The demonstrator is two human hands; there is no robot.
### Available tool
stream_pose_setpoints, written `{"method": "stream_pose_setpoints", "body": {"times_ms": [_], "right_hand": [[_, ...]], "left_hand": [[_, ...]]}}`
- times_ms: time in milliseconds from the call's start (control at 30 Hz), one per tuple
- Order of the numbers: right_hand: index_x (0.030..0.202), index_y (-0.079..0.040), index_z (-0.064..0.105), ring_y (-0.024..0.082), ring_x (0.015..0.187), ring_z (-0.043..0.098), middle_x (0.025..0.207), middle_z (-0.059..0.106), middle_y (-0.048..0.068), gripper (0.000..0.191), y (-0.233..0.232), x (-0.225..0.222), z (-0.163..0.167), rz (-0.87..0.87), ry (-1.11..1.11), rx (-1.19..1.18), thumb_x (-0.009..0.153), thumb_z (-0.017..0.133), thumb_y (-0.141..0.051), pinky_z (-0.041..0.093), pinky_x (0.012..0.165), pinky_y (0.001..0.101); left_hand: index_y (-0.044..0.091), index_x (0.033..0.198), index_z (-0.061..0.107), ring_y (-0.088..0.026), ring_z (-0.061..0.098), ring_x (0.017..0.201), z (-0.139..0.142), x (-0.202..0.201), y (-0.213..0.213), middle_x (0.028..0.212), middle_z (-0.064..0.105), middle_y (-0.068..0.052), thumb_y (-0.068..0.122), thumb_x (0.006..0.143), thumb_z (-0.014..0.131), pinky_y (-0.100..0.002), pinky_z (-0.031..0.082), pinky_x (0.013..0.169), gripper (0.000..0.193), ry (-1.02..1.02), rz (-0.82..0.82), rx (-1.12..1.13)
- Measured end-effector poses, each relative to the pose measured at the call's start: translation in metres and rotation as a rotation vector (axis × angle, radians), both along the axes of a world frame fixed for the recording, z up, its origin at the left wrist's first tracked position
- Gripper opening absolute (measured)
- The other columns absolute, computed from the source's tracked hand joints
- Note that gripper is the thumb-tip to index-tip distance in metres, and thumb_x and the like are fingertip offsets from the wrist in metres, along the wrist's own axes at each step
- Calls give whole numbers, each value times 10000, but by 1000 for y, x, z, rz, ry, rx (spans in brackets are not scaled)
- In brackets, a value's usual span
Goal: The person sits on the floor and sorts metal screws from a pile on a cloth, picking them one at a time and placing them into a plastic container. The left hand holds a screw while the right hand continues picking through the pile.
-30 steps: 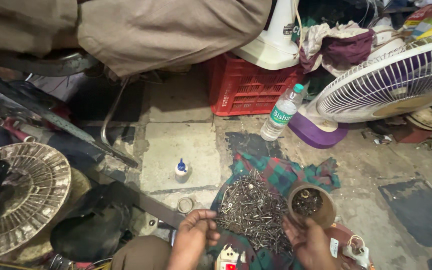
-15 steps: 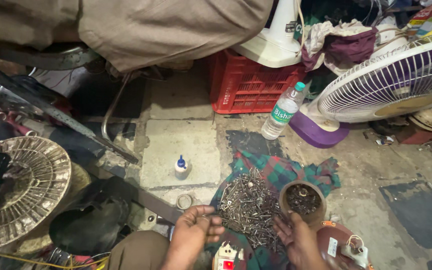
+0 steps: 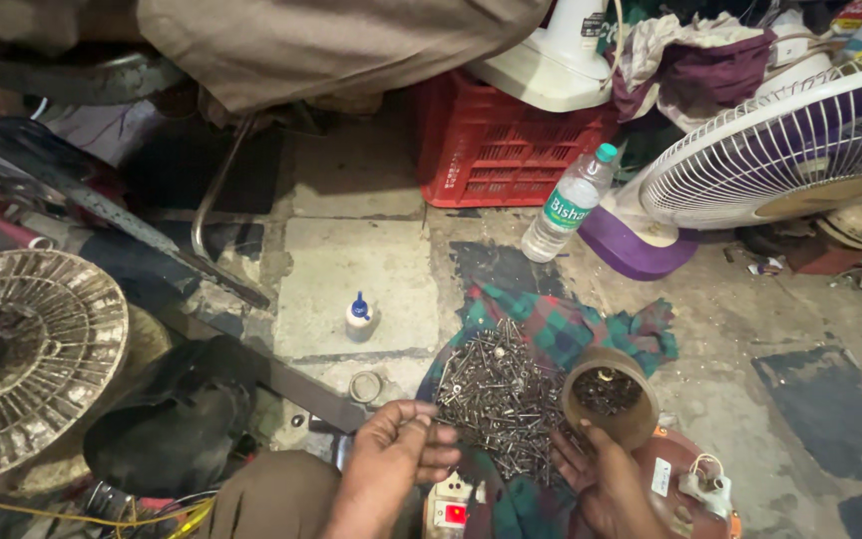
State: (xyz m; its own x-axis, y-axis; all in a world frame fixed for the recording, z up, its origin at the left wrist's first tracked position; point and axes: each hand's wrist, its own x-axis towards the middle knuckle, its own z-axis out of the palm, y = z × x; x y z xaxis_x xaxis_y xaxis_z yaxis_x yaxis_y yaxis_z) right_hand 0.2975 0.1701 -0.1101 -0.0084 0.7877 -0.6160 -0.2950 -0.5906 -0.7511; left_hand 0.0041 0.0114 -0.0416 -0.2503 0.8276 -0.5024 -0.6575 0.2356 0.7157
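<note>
Over the screw pile [image 3: 496, 399], left hand [image 3: 396, 454] pinches something tiny, can't tell what; right hand [image 3: 601, 479] lies open beside the cup [image 3: 609, 397].

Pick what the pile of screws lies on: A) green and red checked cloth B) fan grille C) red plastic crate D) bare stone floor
A: the pile of screws lies on the green and red checked cloth spread on the floor, between the left hand and the right hand.
</note>
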Motion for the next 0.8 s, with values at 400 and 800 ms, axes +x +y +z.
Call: {"method": "stream_pose_setpoints", "body": {"times_ms": [400,800], "right_hand": [[1453,-145,398,408,979,644,1325,553,185,509,78,17,97,-259,-326,266,1031,491,-415,566,731,499],[1392,-36,605,515,957,691,1161,703,258,566,38,-43,18,480,-627,322,880,722,-249,565,782,591]], "left_hand": [[46,1044,609,-208,736,663,4,3,6,860,782,-156,264,1017,544,-316,577,565,230,-45,-28,-31],[50,1048,621,-206,726,673,-9,6,11,868,777,-136,260,1014,569,-326,589,592,219,-36,-16,-39]]}}
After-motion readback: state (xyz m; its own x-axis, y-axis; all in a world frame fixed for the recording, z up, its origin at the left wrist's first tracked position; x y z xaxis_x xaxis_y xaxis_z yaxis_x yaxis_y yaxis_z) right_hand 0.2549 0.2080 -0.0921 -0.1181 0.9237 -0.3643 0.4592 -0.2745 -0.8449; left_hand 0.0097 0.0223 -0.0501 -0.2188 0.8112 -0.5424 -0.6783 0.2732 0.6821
